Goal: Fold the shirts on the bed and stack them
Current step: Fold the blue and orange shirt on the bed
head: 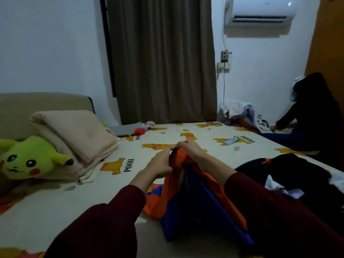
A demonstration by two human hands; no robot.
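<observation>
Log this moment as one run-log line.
stage: folding | left hand and right hand: gripping orange-and-blue shirt top edge | unfolded dark pile: on bed

The orange and blue shirt (195,194) looks like a smooth, thin synthetic cloth with a slight sheen. The bed (55,211) wears a matt printed cotton-like sheet, the green plush toy (29,159) is soft and fuzzy, and the folded beige blanket (78,138) seems matt and finely textured, though dim light blurs it.

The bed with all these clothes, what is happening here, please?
A person is folding laundry on the bed. Both hands, the left hand and the right hand, grip the top edge of an orange and blue shirt and hold it up, its lower part on the sheet. A dark pile of clothes waits at the right. No finished stack is visible yet.
</observation>
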